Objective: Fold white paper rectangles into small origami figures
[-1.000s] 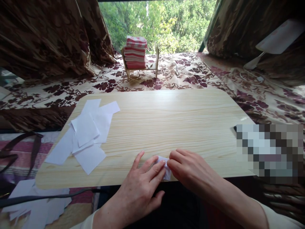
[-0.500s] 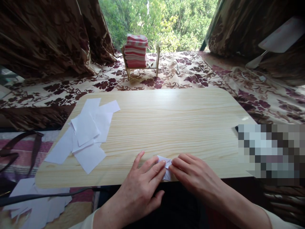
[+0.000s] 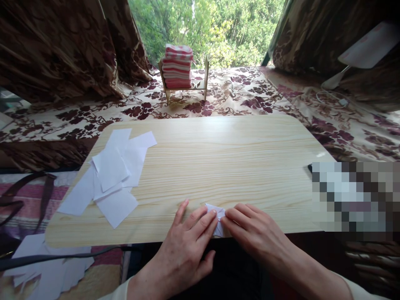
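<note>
A small folded piece of white paper [image 3: 218, 215] lies at the near edge of a light wooden table [image 3: 218, 158]. My left hand [image 3: 187, 246] presses its fingertips on the paper's left side. My right hand [image 3: 254, 233] pinches the paper's right side with its fingertips. Both hands cover most of the paper, so only its top corner shows between them.
A loose pile of white paper sheets [image 3: 112, 175] lies on the table's left part. More white scraps [image 3: 46, 266] lie on the floor at lower left beside a dark cable. A small wooden rack with folded red-striped cloths [image 3: 178, 66] stands beyond the table. A blurred patch covers the table's right edge.
My right hand has slid slightly down and right along the folded paper; my left hand stays pressed on it. The view has shifted a little.
</note>
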`<state>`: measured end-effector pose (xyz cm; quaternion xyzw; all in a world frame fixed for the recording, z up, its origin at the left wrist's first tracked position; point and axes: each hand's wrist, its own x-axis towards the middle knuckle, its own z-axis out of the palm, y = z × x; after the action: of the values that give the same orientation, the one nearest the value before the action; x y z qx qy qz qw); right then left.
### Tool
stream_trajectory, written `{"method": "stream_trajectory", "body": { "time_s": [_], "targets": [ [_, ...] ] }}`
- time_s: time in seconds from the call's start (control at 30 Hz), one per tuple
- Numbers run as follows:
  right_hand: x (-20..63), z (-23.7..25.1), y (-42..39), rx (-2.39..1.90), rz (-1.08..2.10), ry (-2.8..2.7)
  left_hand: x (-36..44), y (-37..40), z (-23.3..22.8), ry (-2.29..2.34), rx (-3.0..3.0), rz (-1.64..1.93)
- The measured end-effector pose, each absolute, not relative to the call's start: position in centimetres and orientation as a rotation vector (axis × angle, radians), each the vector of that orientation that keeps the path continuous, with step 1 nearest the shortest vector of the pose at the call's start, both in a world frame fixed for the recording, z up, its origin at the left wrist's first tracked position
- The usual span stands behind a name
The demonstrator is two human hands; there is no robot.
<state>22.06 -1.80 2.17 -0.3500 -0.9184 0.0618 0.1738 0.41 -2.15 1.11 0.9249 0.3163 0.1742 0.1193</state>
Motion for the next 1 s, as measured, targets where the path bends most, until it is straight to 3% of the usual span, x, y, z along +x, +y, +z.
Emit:
{"method": "stream_trajectory", "body": {
  "time_s": [0.2,0.37,0.67,1.0],
  "targets": [
    [21.7,1.7,-2.8,-1.056,0.168,-2.604,0.8,-2.4,0.1,0.962,2.705,0.672],
    [20.8,0.8,-3.8,-1.159,-0.025,-2.593,1.3,-2.6,0.1,1.008,2.716,0.77],
    [21.9,0.6,-5.1,-1.274,-0.049,-2.63,1.4,-2.6,0.2,0.997,2.783,0.77],
    [23.0,2.1,-2.4,-1.144,0.227,-2.666,-1.4,1.6,2.7,0.449,2.954,0.317]
  ]
}}
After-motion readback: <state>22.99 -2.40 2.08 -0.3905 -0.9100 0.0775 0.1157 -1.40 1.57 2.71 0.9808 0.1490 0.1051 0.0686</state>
